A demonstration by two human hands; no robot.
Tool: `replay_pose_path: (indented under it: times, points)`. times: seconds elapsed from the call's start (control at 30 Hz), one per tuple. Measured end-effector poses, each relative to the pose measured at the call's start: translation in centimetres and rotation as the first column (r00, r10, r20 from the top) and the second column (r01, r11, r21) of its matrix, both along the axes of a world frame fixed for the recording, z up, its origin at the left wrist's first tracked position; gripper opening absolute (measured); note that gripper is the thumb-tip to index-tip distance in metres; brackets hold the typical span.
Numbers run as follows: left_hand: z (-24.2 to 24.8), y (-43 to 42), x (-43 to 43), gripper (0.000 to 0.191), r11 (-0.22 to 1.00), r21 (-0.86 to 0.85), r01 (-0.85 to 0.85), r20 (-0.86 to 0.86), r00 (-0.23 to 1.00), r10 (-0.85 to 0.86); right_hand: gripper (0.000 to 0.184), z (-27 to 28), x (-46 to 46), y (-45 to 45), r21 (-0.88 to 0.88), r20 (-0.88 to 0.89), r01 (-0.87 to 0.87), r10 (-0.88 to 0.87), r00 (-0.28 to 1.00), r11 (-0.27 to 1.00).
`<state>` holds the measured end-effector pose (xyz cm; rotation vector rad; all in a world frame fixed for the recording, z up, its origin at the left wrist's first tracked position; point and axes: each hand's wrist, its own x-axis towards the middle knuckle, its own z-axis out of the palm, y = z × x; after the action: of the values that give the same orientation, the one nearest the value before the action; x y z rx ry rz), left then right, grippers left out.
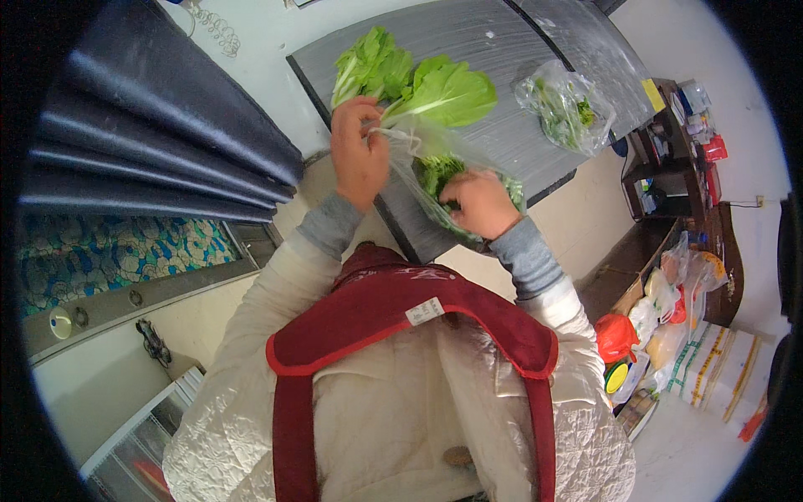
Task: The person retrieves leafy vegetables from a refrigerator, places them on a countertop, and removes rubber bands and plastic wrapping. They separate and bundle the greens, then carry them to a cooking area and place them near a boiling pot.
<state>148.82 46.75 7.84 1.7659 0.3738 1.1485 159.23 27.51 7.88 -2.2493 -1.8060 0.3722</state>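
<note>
My left hand (pixel 361 150) pinches the rim of a clear plastic bag (pixel 426 135) near the table's left edge. Feathery green herbs (pixel 439 172) fill part of this bag. My right hand (pixel 482 202) reaches in at the herbs with curled fingers; whether they grip any is hidden. Just beyond my left hand lie leafy greens with pale stalks (pixel 452 94), spread on the dark grey table (pixel 508 132). A second clear plastic bag (pixel 568 110) holding greens rests farther right on the table.
A dark curtain (pixel 169 119) hangs at the left. On the right stand a dark wooden shelf unit (pixel 668 169) with small items, a red plastic bag (pixel 616 337) among other bags, and a white taped carton (pixel 715 370). The table's near edge is close to my body.
</note>
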Motion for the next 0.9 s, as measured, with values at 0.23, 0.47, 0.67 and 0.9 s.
replay_pose_path:
  times: [0.23,0.47,0.67,0.9]
  points:
    - [-1.5,2.5,1.5,0.032,0.966,-0.257,-0.03,-0.146,0.989,-0.009,0.026,-1.7,0.5,-0.8,-0.226,-0.047,-0.099,0.091,0.995,0.969]
    - [-0.3,0.5,2.0,0.032,0.997,-0.038,0.068,-0.229,0.971,-0.075,0.031,-1.5,0.2,-2.1,-0.322,-0.159,-0.082,0.031,0.987,0.943]
    - [1.7,-2.7,1.7,0.034,0.964,0.177,0.199,-0.201,0.966,-0.163,0.025,-0.2,0.0,-3.2,-0.123,-0.28,-0.095,0.058,0.958,0.988]
    - [2.6,-7.5,-0.1,0.034,0.627,0.551,0.551,-0.123,0.796,-0.593,0.024,-0.3,1.5,-2.6,0.101,-0.327,0.301,-0.254,0.91,0.948]
